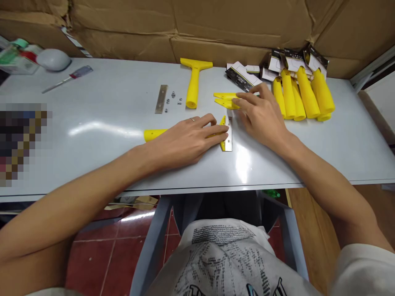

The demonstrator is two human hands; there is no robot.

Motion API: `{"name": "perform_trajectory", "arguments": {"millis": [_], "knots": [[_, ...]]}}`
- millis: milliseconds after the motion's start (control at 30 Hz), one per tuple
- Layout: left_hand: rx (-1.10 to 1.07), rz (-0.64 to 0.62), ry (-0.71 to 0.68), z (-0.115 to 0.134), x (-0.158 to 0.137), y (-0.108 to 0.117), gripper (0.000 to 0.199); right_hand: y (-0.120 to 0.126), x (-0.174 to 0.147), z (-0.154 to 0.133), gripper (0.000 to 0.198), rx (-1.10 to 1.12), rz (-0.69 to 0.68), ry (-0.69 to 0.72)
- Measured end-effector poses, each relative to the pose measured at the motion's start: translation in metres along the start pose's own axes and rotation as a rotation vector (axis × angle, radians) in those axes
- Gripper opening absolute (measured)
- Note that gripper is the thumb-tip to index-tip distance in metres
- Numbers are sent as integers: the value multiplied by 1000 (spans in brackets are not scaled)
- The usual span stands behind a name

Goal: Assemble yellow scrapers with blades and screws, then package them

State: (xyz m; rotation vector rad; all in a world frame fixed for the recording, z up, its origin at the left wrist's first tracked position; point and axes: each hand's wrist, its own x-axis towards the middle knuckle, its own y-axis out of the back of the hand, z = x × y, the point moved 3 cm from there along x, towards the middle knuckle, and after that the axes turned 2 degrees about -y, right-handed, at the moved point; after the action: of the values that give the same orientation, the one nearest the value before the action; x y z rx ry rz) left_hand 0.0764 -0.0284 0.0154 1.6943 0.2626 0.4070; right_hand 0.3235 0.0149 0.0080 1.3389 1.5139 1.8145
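Observation:
My left hand (191,142) lies over a yellow scraper (153,135) flat on the table, handle end to the left. Its fingertips press on the scraper head and on the edge of a metal blade (228,142) set along that head. The palm hides the middle of the handle. My right hand (262,115) has its fingertips closed on a small yellow plastic strip (230,103), beside a second yellow strip (225,95). Behind my left hand lie another yellow scraper (193,86), a loose blade (161,99) and several small screws (173,95).
Several yellow scrapers (304,94) with card sleeves (316,59) lie stacked at the back right. Loose printed cards (242,76) are beside them. A screwdriver (69,78) and a white rounded object (53,59) lie at the back left. Cardboard (123,28) lines the table's back.

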Motion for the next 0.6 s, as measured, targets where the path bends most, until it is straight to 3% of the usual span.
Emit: {"name": "perform_trajectory", "arguments": {"millis": [133,300,400,500,600], "knots": [[-83,-8,15,-3,-1,-1,66,-10,4,-1,51,-63,-104,74],[-87,29,-34,-5,-3,1,62,-12,6,1,51,-50,-107,49],[-111,51,-47,-8,-4,1,58,-1,8,9,31,204,43,-49],[-146,69,-63,-10,-5,-3,55,21,9,20,23,468,233,-144],[-143,71,-50,-10,-6,-6,58,40,5,31,20,940,292,-317]]}}
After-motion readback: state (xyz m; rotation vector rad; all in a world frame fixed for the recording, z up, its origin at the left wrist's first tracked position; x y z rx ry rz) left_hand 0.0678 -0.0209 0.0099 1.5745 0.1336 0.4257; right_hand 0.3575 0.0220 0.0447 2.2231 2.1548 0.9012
